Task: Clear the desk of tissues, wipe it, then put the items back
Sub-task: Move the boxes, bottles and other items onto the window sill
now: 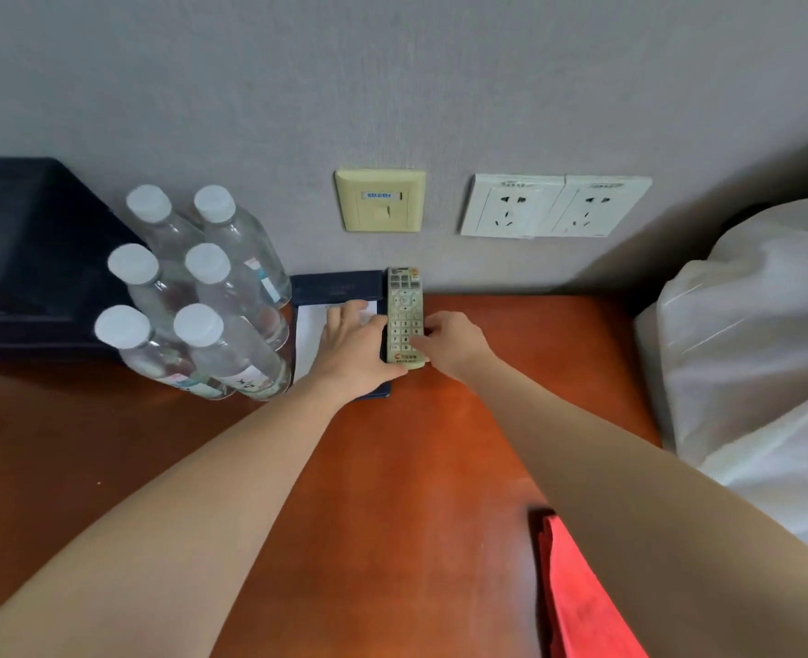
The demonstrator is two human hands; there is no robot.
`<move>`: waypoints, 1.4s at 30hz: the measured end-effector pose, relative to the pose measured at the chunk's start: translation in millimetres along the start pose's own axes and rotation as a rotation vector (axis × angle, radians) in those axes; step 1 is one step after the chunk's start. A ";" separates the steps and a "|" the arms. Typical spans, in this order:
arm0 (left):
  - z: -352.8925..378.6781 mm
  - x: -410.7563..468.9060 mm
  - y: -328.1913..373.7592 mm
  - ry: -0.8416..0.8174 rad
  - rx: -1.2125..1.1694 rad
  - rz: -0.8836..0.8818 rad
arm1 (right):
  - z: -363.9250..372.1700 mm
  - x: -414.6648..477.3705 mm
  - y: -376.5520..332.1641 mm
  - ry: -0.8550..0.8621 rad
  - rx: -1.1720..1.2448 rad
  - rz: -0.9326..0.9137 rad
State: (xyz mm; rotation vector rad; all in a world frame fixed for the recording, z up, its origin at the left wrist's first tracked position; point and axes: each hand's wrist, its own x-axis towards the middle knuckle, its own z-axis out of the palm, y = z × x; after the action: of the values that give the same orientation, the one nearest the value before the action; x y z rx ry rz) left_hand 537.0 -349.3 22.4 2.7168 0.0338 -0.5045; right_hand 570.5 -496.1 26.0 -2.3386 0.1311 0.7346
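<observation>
Bottles [193, 296] stand grouped at the far left of the bench [392, 467], the left grip [354, 346] lies open on the notepad [333, 289] at the far edge, probably to steady it, while the right grip [451, 341] pinches the remote [404, 301] lying on its right side, to align it.

Single view, head cam, wide-angle. Looks fwd + down over wooden desk [416, 467] toward grey wall [392, 87], which fills upper part of frame. Near: both forearms run in from bottom edge; left hand [354, 344], right hand [454, 341] meet at remote control [405, 301] approx. frame ctr.
</observation>
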 end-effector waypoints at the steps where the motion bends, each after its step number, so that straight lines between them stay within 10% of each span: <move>1: -0.3 0.4 -0.1 -0.002 -0.006 0.002 | 1.8 0.9 0.0 0.001 0.037 0.005; 24: -74.6 -161.4 57.8 0.064 -0.348 0.247 | -39.2 -192.4 5.2 0.198 0.567 -0.179; 42: 26.8 -386.2 183.3 -0.036 -0.452 0.684 | -15.1 -492.9 166.6 0.605 0.924 -0.231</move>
State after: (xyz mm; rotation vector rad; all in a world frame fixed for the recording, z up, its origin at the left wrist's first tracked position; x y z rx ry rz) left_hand 183.1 -512.4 200.5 2.0948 -0.6785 -0.2879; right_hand 118.9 -682.7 205.2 -1.5563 0.3667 -0.1739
